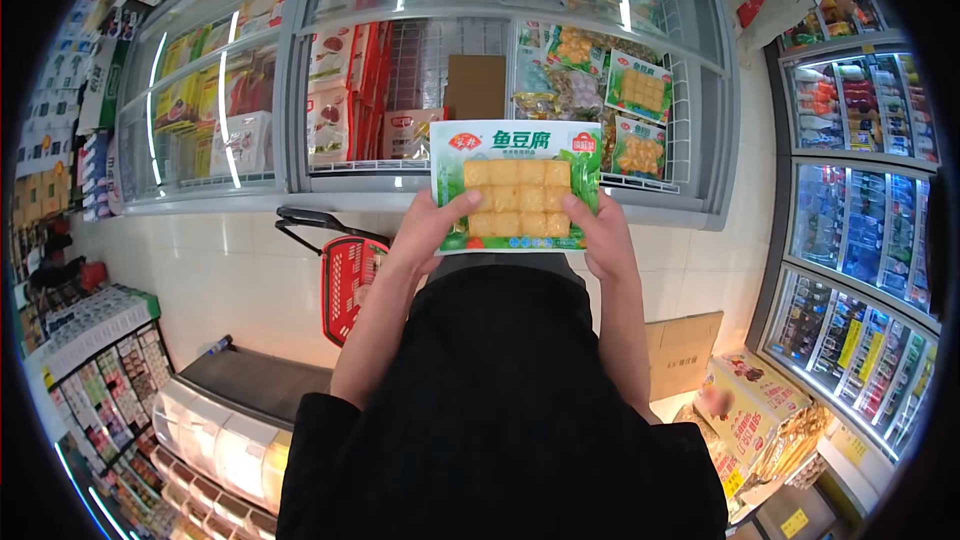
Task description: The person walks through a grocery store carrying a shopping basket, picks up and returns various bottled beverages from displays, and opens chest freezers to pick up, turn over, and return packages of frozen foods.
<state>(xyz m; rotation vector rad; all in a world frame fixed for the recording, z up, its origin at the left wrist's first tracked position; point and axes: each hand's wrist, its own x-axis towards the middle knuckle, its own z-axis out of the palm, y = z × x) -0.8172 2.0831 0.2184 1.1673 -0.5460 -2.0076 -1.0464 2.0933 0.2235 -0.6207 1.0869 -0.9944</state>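
Note:
Between my two hands I hold a pack of fish tofu point(518, 185), white and green with rows of yellow cubes showing on its front. My left hand point(440, 220) grips its left edge, the thumb lying on the front. On the opposite edge, my right hand point(602, 230) does the same with its thumb near the cubes. Both hands' other fingers are hidden behind the pack. Just beyond it stands a chest freezer point(300, 190), where a similar pack point(639, 86) lies among other frozen bags on the right side.
A red shopping basket point(350, 285) with a dark handle is on the floor to my left. Glass-door drink fridges point(862, 210) line the right. A cardboard sheet point(683, 352) and printed boxes point(760, 410) are at my lower right; a lit counter point(220, 430) is at lower left.

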